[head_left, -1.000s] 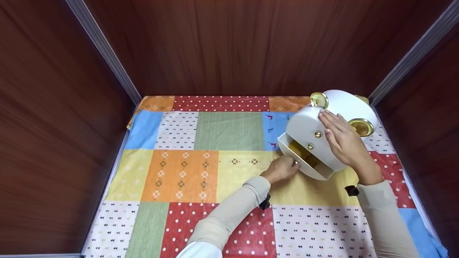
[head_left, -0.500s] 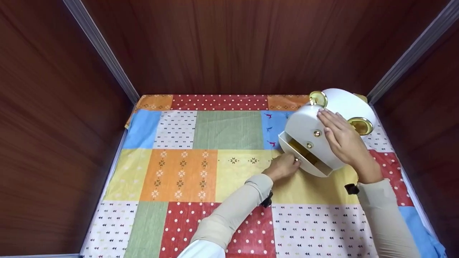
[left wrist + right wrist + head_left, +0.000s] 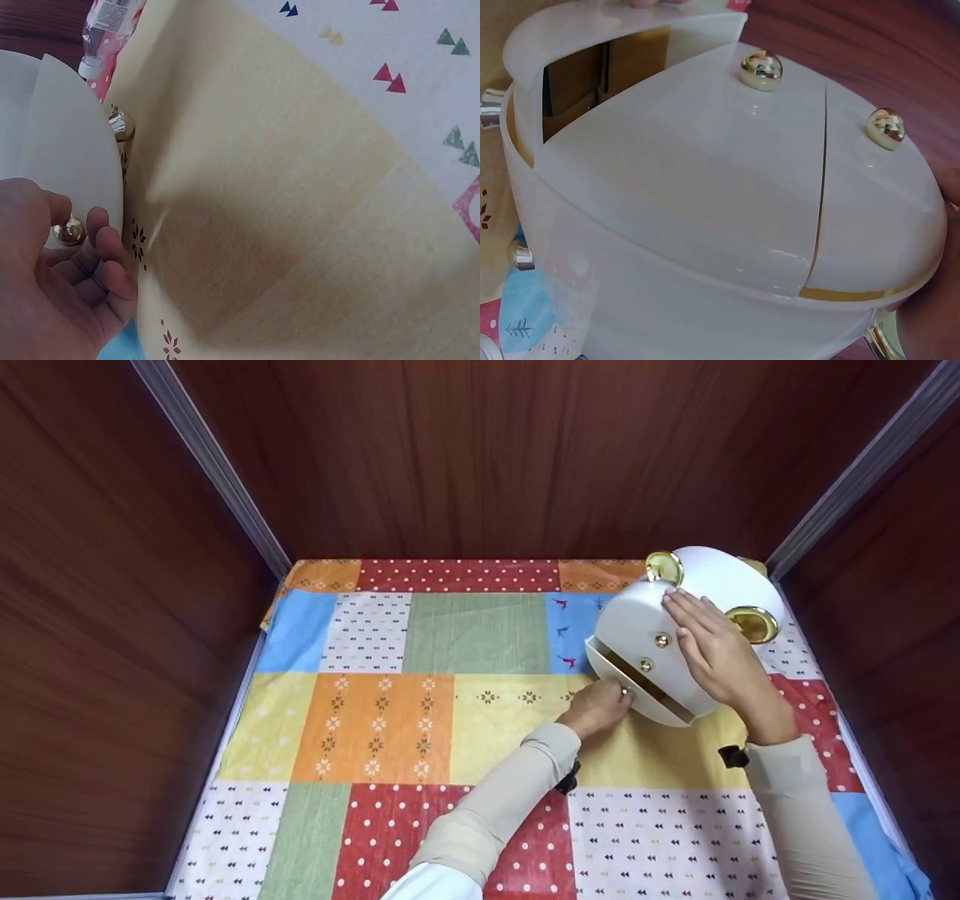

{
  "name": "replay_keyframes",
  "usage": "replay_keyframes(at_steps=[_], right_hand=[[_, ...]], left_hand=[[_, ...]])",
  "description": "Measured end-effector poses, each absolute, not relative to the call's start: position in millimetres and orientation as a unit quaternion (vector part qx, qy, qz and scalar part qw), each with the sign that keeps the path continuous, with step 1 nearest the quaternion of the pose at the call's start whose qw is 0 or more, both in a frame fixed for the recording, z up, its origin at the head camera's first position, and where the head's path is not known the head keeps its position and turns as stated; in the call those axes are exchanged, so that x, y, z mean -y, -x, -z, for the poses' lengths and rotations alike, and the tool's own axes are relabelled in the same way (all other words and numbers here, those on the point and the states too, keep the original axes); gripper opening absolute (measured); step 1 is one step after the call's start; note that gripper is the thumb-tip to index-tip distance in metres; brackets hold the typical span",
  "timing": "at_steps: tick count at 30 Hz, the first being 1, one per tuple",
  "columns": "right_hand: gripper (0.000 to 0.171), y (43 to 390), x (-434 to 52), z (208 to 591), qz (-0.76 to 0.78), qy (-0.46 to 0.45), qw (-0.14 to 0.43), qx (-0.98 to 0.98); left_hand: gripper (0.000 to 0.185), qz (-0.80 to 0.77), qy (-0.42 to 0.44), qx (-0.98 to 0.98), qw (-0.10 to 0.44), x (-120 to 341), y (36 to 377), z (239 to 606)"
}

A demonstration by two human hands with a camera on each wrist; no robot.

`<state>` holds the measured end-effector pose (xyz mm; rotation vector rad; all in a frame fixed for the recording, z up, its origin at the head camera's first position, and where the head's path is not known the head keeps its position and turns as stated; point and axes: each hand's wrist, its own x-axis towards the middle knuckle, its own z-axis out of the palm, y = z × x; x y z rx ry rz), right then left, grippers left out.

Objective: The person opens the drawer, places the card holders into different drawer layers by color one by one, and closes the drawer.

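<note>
A white, rounded storage box with gold knobs stands at the right, its lowest drawer partly pulled out. My left hand is at that drawer's front and pinches its small gold knob, with the fingers curled beside it. Fingers extended, my right hand rests on the upper right of the box. Through the drawer gap a brown-gold interior shows in the right wrist view. Two upper drawer knobs sit on fronts that look nearly flush.
Behind the box are a white oval panel and gold ear-like pieces. The left wrist view shows a clear bottle with a white cap. A patchwork cloth covers the table, and dark wood walls enclose it.
The lowest drawer has slid further into the box, narrowing its gap. My left hand has moved slightly right and up with the knob, while my right hand has stayed on the box.
</note>
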<state>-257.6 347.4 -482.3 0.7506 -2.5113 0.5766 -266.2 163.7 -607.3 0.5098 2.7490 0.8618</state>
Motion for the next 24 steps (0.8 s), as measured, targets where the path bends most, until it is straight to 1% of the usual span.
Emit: replay_keyframes(at_steps=[4,17,24], right_hand=[[0.047,257,-347,483,-0.206,-0.271,0.228,0.912],[0.047,258,-346,483,-0.209,-0.265,0.226,0.914],[0.046,258,-347,484,-0.21,-0.26,0.22,0.916]], left_hand=[[0.032,-0.298,-0.164,-0.934,0.112,-169,266,606],[0.036,-0.296,-0.167,-0.933,0.116,-174,270,603],[0.035,-0.282,-0.165,-0.938,0.119,-176,271,602]])
